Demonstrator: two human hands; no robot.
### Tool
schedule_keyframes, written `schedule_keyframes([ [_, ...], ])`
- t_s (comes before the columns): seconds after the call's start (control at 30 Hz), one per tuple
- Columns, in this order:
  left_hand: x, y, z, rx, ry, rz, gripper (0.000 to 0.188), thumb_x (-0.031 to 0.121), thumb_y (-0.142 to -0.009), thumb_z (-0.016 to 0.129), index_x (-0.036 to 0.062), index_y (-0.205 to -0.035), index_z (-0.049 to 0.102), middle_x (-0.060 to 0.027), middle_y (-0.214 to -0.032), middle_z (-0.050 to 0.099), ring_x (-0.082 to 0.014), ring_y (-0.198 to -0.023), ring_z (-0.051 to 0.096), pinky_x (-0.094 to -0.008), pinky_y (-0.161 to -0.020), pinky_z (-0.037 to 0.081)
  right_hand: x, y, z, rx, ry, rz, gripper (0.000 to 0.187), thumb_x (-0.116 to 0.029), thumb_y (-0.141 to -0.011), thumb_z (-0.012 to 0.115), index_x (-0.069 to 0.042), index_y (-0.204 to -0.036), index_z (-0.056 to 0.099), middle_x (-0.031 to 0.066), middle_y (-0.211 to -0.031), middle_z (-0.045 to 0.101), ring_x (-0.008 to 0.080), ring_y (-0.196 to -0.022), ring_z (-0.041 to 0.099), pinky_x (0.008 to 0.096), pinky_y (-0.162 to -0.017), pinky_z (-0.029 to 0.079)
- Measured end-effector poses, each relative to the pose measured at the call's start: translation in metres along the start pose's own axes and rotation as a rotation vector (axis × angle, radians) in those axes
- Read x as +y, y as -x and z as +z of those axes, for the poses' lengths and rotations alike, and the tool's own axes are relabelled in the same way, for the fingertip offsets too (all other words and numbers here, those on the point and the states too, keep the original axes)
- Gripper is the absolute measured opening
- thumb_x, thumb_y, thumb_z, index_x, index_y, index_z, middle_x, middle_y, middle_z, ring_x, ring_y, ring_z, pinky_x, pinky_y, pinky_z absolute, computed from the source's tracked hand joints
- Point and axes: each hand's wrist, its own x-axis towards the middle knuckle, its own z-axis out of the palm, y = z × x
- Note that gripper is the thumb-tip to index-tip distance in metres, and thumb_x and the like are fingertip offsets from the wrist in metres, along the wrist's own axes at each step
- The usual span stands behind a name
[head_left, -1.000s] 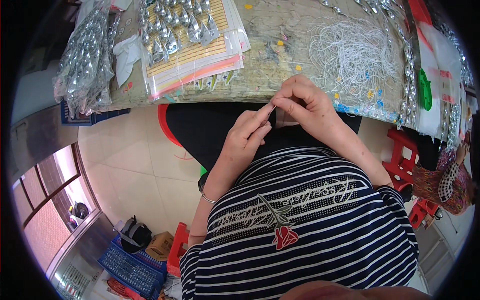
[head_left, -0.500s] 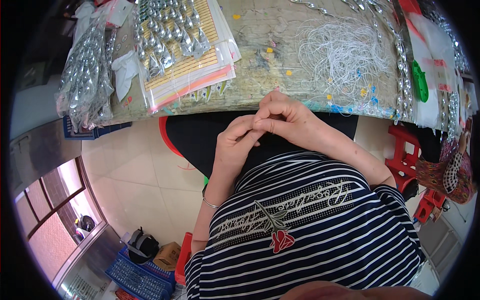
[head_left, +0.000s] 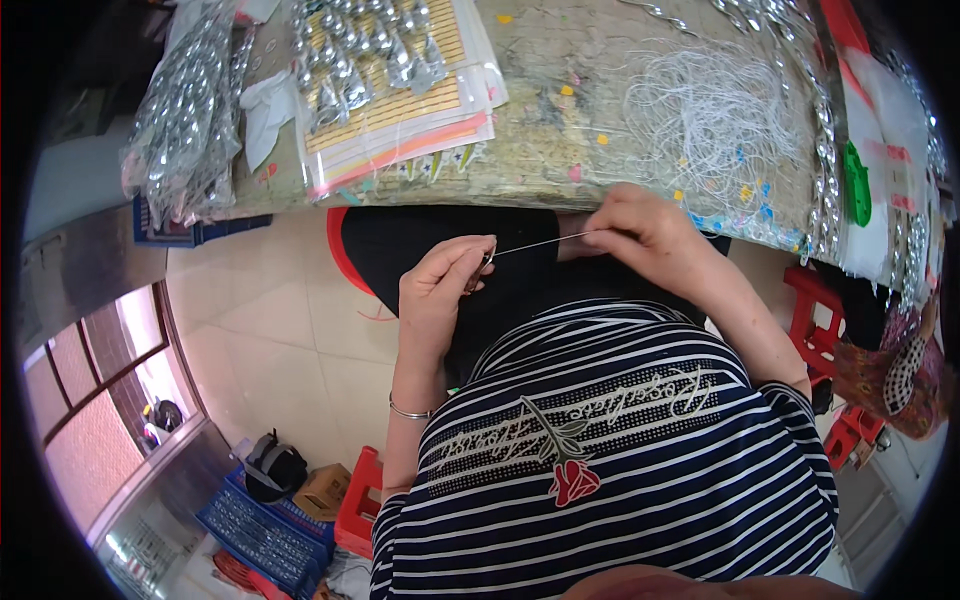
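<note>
A thin pale string [head_left: 540, 243] runs taut between my two hands, above my lap and just off the table's near edge. My left hand [head_left: 440, 285] is closed in a pinch on a small shiny metallic piece [head_left: 488, 259] at the string's left end. Fingers hide most of that piece, so its kind cannot be made out. At the other end, my right hand [head_left: 650, 240] grips the string between thumb and forefinger. A loose heap of white string [head_left: 715, 125] lies on the table beyond my right hand.
Silver twisted ornaments [head_left: 365, 55] lie on a stack of plastic-wrapped sheets [head_left: 400, 140] at the left of the table [head_left: 560, 130]. More in clear bags [head_left: 185, 120] hang over the far-left edge. A green plastic tool [head_left: 857, 185] sits at the right. Red stools [head_left: 815, 320] stand below.
My hands were together and have moved apart, the right one going right and the left one left. The string now shows stretched between them. The view has shifted slightly.
</note>
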Motion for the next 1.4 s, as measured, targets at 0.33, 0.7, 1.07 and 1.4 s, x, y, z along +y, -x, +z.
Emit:
schedule_keyframes([
  [0.33, 0.013, -0.006, 0.011, -0.008, -0.117, 0.193, 0.017, 0.007, -0.087, 0.058, -0.0013, -0.098, 0.068, -0.0055, -0.094, 0.066, -0.0053, -0.071, 0.053, -0.0189, -0.059, 0.039, -0.026, -0.008, -0.025, 0.2, -0.106, 0.202, 0.008, -0.006, -0.085, 0.061, 0.0, -0.089, 0.065, 0.0059, -0.082, 0.058, 0.0162, -0.081, 0.056, 0.0264, -0.073, 0.043],
  [0.7, 0.027, -0.015, 0.042, -0.266, 0.004, 0.165, 0.017, 0.004, -0.088, 0.057, -0.0029, -0.101, 0.067, -0.0074, -0.081, 0.067, -0.0105, -0.071, 0.061, -0.0215, -0.069, 0.048, -0.033, -0.028, -0.001, 0.176, -0.313, 0.141, 0.005, -0.006, -0.084, 0.063, -0.001, -0.087, 0.064, 0.0048, -0.084, 0.058, 0.0136, -0.079, 0.056, 0.0245, -0.07, 0.044],
  [1.07, 0.016, -0.015, 0.043, -0.308, 0.157, -0.006, 0.019, 0.007, -0.089, 0.057, -0.0044, -0.101, 0.066, -0.0057, -0.076, 0.064, -0.0109, -0.07, 0.059, -0.0207, -0.066, 0.047, -0.02, -0.027, -0.009, 0.31, -0.664, 0.389, 0.007, -0.01, -0.088, 0.061, -0.002, -0.088, 0.062, -0.0014, -0.084, 0.056, 0.0066, -0.075, 0.051, 0.0206, -0.071, 0.041],
  [1.4, 0.015, -0.013, 0.047, -0.37, 0.114, -0.08, 0.021, 0.009, -0.089, 0.057, -0.0044, -0.102, 0.066, -0.0058, -0.076, 0.064, -0.012, -0.073, 0.059, -0.0226, -0.073, 0.046, -0.014, -0.032, -0.003, 0.276, -0.921, 0.369, 0.015, -0.015, -0.091, 0.058, -0.001, -0.091, 0.063, 0.0029, -0.084, 0.061, 0.0086, -0.074, 0.054, 0.023, -0.069, 0.045],
])
